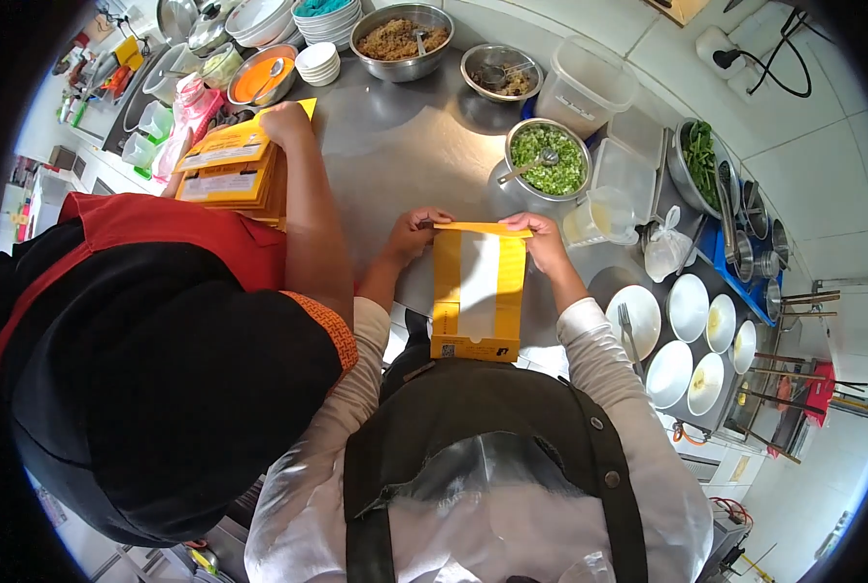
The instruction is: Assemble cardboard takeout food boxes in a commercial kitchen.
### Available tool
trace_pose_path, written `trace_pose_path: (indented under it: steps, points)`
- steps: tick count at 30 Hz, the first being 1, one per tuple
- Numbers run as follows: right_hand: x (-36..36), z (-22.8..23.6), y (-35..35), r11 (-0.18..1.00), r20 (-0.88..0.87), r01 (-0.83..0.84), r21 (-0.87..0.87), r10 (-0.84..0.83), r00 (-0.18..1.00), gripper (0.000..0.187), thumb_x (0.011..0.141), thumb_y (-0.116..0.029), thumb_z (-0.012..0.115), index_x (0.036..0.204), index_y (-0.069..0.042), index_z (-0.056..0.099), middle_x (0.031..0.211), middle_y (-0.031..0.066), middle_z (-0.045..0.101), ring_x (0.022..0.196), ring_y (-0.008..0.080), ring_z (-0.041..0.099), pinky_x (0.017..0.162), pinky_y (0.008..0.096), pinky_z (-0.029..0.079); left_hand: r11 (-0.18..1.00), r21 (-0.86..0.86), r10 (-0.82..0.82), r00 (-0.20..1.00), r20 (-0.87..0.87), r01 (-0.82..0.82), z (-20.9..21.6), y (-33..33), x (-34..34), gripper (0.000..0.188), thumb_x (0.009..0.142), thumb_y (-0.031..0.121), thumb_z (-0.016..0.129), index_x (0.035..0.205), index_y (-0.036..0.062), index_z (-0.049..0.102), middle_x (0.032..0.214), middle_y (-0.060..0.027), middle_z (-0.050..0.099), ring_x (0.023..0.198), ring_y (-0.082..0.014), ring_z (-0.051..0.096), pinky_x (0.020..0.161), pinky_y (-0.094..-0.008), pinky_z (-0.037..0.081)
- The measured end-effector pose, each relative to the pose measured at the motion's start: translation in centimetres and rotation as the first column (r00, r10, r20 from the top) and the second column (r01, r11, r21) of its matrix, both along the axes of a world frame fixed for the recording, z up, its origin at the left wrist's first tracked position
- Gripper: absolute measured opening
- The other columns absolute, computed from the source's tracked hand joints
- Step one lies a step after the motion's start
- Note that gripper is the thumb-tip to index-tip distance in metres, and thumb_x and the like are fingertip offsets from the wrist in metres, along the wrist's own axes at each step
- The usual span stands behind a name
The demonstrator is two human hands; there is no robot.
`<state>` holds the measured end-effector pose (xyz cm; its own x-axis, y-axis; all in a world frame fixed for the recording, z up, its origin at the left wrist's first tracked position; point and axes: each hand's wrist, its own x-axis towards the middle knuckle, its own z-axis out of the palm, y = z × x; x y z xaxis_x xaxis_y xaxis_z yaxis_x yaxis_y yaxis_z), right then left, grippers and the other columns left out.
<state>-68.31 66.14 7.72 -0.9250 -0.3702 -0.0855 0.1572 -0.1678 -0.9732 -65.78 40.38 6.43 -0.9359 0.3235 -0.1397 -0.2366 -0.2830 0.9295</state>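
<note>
A flat yellow cardboard box (451, 296) with a pale panel down its middle hangs over the near edge of the steel table, in front of my apron. At its far left corner, my left hand (415, 233) pinches the top edge between thumb and fingers. The far right corner is gripped by my right hand (543, 241) in the same way. To my left, a co-worker's hand (286, 123) rests at a stack of similar yellow flat boxes (230, 180).
A steel bowl of chopped green onions (549, 160) with a spoon stands beyond my right hand, beside a plastic container (599, 216). White bowls (669, 374) sit at the right. Bowls of food line the back. The co-worker's black cap (162, 369) is close on my left.
</note>
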Motion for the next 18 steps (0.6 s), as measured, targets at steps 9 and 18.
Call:
trace_pose_path:
  steps: [9, 18]
  points:
    - [1.6, 0.5, 0.3, 0.988, -0.312, 0.065, 0.143, -0.018, 0.950, 0.016, 0.074, 0.014, 0.051, 0.073, -0.001, 0.058, 0.098, 0.0156, 0.060, 0.089, 0.0200, 0.057, 0.078, 0.0282, 0.046, 0.939, -0.331, -0.038, 0.988, 0.152, 0.088, 2.5, 0.6, 0.6, 0.026, 0.076, 0.018, 0.066, 0.098, 0.0079, 0.057, 0.093, -0.0069, 0.062, 0.083, -0.0127, 0.058, 0.068, -0.0247, 0.045]
    - [0.9, 1.7, 1.4, 0.973, -0.343, 0.073, 0.219, 0.007, 0.939, 0.027, 0.067, 0.018, 0.049, 0.083, 0.000, 0.063, 0.091, 0.0109, 0.061, 0.088, 0.0175, 0.057, 0.078, 0.0251, 0.044, 0.996, -0.075, -0.039, 0.987, 0.158, 0.051, 2.5, 1.6, -0.4, 0.042, 0.076, 0.015, 0.066, 0.114, 0.0022, 0.052, 0.090, -0.0074, 0.062, 0.076, -0.0115, 0.058, 0.067, -0.0211, 0.045]
